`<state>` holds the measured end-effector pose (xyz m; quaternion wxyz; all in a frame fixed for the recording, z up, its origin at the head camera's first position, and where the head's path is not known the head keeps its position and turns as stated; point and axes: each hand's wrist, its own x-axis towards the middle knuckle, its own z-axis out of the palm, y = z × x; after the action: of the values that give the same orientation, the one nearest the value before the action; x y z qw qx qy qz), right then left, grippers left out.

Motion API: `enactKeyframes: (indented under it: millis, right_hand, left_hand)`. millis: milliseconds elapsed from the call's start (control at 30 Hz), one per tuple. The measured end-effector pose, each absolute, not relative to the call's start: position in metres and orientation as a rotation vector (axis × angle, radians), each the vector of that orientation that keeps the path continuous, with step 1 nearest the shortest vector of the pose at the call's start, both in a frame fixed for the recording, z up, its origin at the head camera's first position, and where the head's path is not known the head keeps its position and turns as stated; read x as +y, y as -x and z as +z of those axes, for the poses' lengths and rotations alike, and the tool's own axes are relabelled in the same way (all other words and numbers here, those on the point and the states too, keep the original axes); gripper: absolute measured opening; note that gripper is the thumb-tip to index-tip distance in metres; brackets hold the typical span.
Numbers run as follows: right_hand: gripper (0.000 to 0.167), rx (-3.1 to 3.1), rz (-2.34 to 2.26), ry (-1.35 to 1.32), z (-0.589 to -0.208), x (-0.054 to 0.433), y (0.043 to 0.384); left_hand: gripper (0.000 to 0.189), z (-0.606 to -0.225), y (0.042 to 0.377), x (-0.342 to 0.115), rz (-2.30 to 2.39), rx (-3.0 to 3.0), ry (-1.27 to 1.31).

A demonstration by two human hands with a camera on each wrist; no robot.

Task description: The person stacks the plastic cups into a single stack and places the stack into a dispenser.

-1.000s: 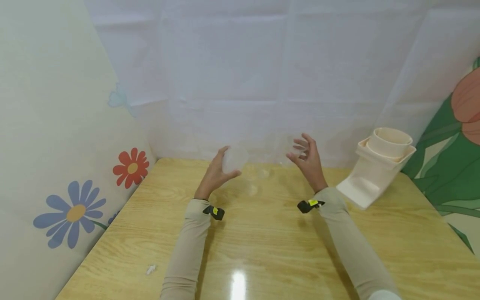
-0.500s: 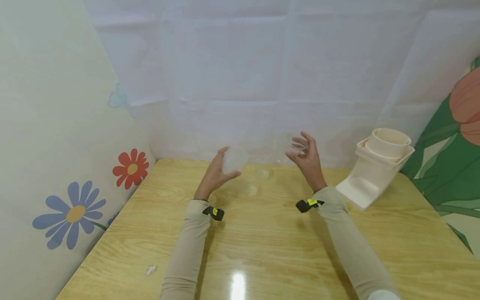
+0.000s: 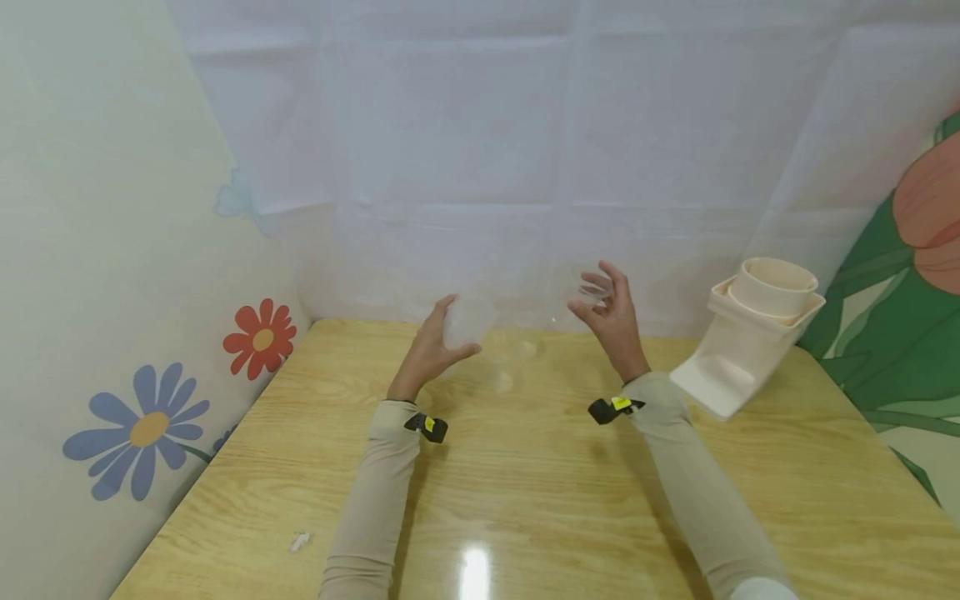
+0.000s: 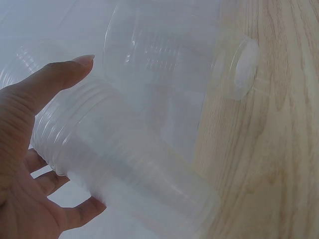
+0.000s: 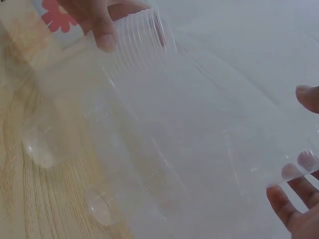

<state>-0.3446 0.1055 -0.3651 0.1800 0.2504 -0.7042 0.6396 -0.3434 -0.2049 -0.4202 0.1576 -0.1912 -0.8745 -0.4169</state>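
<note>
My left hand (image 3: 429, 348) grips a stack of nested clear plastic cups (image 4: 114, 144), thumb on one side and fingers on the other. The ribbed rims of the stack lie close to the palm in the left wrist view. My right hand (image 3: 615, 321) holds a single clear plastic cup (image 3: 588, 285) between its thumb and fingers, to the right of the stack. Fingers show through the cup's thin wall in the right wrist view. Between the hands, more clear plastic cups (image 3: 502, 377) are on the wooden table, faint against it.
A cream-coloured plastic holder (image 3: 742, 350) with a round opening on top is at the right of the table (image 3: 525, 475). A small white scrap (image 3: 300, 542) lies at the front left. Behind the table hangs a white sheet (image 3: 450, 125); painted flowers (image 3: 150, 429) mark the side wall.
My right hand has risen slightly and moved a little left, and its cup has tilted so the round rim shows more. My left hand and the stack have hardly moved.
</note>
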Motion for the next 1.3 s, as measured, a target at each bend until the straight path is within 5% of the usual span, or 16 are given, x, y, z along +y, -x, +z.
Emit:
enactKeyframes:
  millis: [1300]
  right_hand:
    - [0.074, -1.874, 1.881, -0.770, -0.367, 0.084, 0.355]
  left_hand:
    - [0.098, -0.421, 0.343, -0.204, -1.194, -2.515, 0.521]
